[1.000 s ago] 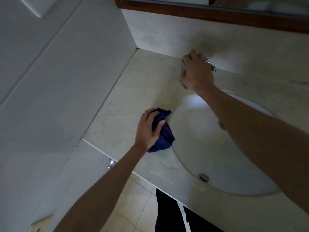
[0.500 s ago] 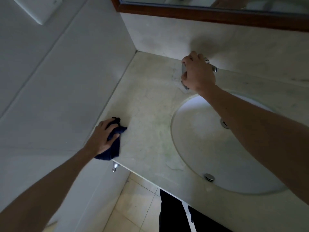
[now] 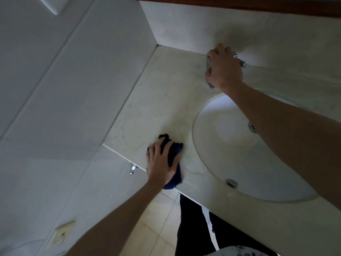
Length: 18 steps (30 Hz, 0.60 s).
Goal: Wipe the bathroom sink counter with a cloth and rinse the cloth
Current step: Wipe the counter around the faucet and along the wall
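While right hand (image 3: 224, 69) grips faucet (image 3: 239, 61), left hand (image 3: 160, 163) presses cloth (image 3: 174, 150).

Bare forearms (image 3: 114, 224), dark trousers (image 3: 191, 228) with white side stripe.

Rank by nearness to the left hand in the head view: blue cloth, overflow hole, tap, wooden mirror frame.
From the left hand:
1. Blue cloth, under its fingers on the counter's front edge.
2. Overflow hole, in the basin's near wall.
3. Tap, at the back, gripped by the right hand.
4. Wooden mirror frame, top.
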### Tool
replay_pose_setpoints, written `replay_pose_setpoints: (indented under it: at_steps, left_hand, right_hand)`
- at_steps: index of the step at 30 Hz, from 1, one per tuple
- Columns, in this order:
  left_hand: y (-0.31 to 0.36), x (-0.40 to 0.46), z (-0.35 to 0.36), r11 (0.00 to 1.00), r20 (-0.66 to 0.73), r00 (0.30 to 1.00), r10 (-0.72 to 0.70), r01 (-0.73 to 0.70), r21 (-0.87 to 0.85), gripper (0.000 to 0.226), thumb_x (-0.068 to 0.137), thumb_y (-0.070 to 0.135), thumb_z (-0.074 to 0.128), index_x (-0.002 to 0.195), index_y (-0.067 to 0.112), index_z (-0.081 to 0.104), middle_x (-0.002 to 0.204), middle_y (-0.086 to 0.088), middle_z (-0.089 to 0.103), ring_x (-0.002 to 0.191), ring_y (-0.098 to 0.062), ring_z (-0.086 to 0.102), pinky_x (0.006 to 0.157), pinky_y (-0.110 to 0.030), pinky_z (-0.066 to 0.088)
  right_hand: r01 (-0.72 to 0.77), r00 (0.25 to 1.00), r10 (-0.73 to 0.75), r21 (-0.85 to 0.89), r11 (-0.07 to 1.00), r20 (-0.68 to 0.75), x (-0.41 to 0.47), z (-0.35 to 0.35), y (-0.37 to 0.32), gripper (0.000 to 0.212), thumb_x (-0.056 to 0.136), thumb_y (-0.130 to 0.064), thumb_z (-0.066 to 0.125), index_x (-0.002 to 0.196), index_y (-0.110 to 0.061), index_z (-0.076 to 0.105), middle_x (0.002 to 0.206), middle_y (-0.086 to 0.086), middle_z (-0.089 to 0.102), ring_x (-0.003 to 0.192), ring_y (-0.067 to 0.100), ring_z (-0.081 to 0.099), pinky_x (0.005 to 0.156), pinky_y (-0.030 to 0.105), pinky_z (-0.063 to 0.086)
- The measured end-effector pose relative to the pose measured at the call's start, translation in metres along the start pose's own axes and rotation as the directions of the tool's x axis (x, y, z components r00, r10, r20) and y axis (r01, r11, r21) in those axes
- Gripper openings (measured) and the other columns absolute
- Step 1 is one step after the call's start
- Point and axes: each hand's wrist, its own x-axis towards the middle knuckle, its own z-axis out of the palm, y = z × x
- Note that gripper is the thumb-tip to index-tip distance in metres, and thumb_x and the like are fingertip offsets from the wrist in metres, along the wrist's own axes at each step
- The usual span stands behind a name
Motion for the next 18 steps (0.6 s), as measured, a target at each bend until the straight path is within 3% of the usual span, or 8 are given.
replay_pose_setpoints:
  at_steps: [4,10,15,18]
  left_hand:
    - [0.052,-0.024,0.015,0.994,-0.015,0.993,-0.113,0.113,-0.003,0.045,0.095,0.054,0.054,0.134,0.032,0.052,0.147,-0.001,0.043,0.125,-0.031,0.044,0.106,-0.048,0.039]
    - [0.12,-0.049,0.036,0.988,-0.033,0.987,-0.154,0.155,0.018,0.033,0.098,0.048,0.051,0.124,0.03,0.059,0.139,-0.005,0.048,0.117,-0.034,0.048,0.097,-0.051,0.044]
    - [0.176,-0.038,0.054,1.0,0.085,0.996,0.025,-0.023,-0.014,0.029,0.093,0.035,0.058,0.12,0.025,0.054,0.134,-0.005,0.048,0.116,-0.035,0.048,0.096,-0.053,0.046]
    - [0.214,-0.009,0.064,0.986,0.101,0.99,0.103,-0.088,-0.138,0.034,0.093,0.027,0.059,0.126,0.022,0.053,0.141,-0.006,0.043,0.119,-0.036,0.045,0.097,-0.051,0.044]
  right_hand:
    - [0.0,1.0,0.0,-0.002,1.0,-0.005,0.0,0.001,0.001,0.037,0.088,-0.019,0.058,0.122,-0.004,0.053,0.128,0.018,0.046,0.119,0.037,0.046,0.081,0.047,0.049]
    - [-0.013,1.0,0.013,0.002,1.0,-0.012,0.001,0.006,0.002,0.038,0.09,-0.021,0.061,0.125,-0.006,0.053,0.131,0.017,0.045,0.12,0.036,0.046,0.081,0.048,0.05]
    - [0.0,0.999,0.002,0.054,0.999,-0.043,0.001,0.008,0.005,0.036,0.088,-0.018,0.063,0.121,-0.007,0.056,0.129,0.014,0.048,0.121,0.034,0.047,0.082,0.049,0.053]
    - [0.01,0.999,-0.007,0.069,0.998,-0.044,0.001,0.009,0.006,0.035,0.088,-0.017,0.063,0.121,-0.008,0.056,0.129,0.014,0.048,0.121,0.034,0.046,0.083,0.05,0.053]
